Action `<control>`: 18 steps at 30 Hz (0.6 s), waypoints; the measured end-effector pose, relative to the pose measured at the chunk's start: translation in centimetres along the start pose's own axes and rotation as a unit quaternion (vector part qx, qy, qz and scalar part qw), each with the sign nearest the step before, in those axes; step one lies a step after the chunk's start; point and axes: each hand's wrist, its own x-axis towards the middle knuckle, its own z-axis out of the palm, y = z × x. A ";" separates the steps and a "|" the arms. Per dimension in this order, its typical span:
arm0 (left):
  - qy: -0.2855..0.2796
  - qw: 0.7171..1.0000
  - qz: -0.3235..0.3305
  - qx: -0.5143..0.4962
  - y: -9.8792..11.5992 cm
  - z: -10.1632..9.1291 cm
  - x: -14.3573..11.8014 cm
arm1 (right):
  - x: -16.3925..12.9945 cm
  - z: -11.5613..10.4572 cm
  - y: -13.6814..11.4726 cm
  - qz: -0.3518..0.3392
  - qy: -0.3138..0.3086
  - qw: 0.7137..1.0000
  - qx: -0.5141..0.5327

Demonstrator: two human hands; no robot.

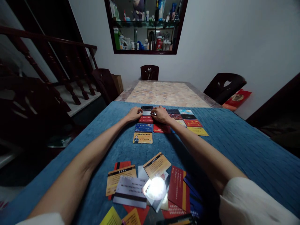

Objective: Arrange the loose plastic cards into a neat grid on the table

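My left hand (pixel 135 115) and my right hand (pixel 160 115) are at the far end of the laid-out cards, fingers curled in. Between them a pale silver card (pixel 147 112) lies flat, its left and right edges at my fingertips. Above it is a black card (pixel 147 108); below come a red card (pixel 145 119), a blue card (pixel 143 127) and an orange VIP card (pixel 142 138) in one column. My right hand partly covers the neighbouring column, where a red card (pixel 161 128) shows below the wrist.
More cards in columns lie to the right, including a yellow card (pixel 198 131). Close to me is a loose overlapping pile with a grey card (pixel 130 191), a dark red card (pixel 179 187) and a glare spot. A blue cloth (pixel 98 140) covers the table's near part; chairs surround it.
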 end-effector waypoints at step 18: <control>0.039 0.998 0.032 0.032 3.0 -1.7 -5.9 | -6.5 -3.9 -2.1 -0.020 -0.006 1.000 -0.001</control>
